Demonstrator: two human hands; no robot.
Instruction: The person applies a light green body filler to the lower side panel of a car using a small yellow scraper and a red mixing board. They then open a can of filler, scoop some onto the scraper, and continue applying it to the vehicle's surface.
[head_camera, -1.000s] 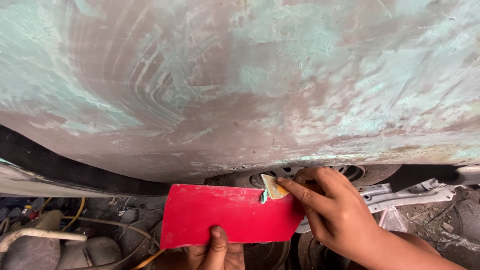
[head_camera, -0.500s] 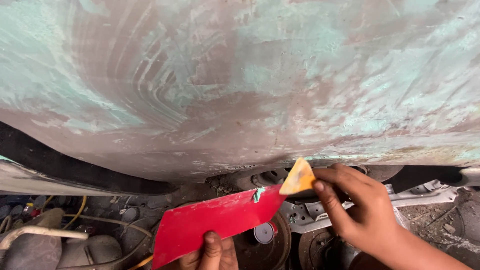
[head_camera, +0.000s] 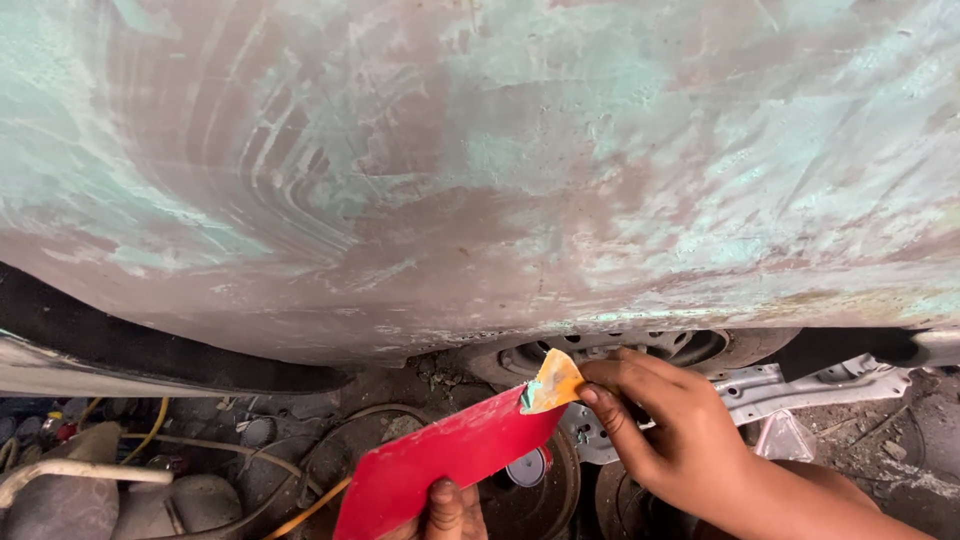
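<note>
red card (head_camera: 440, 462) tilted steeper, yellow scraper (head_camera: 552, 382) lifted to its upper corner

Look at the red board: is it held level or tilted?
Tilted. The red board slopes up from lower left to upper right, where the yellow scraper in the right hand meets its top corner.

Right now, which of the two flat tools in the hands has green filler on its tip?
The small yellow spreader pinched in the right hand; its tip carries a green smear. The big red card, held from below by the left hand, is wider.
</note>
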